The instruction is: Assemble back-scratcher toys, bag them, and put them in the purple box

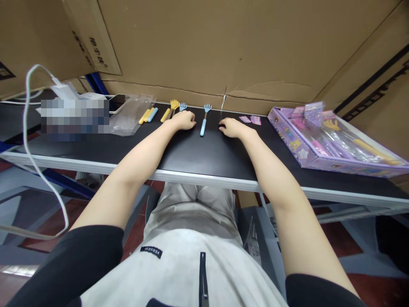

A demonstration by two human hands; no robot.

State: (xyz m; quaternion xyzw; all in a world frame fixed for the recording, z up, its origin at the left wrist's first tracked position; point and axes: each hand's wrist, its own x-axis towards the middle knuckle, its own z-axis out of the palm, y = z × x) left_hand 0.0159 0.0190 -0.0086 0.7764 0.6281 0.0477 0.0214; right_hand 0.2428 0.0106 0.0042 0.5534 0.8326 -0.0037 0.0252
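Note:
A small back scratcher (203, 126), with a blue hand-shaped head and light blue handle, lies on the black tabletop between my hands, touched by neither. My left hand (185, 120) rests left of it, its fingers curled in with nothing showing in them. Just beyond that hand lie a yellow scratcher head (174, 103) and a blue scratcher head (182, 106); the hand and forearm partly cover them. A yellow handle (165, 115) is beside these. My right hand (232, 128) sits right of the middle scratcher, fingers also curled and no object visible in them.
Loose yellow and blue handles (148, 115) lie left, near a clear plastic bag (132, 113) and a white cable (27, 106). Pink cards (255, 120) lie right, before a purple display box (287, 138) of packaged scratchers. Cardboard walls (198, 47) enclose the table's back.

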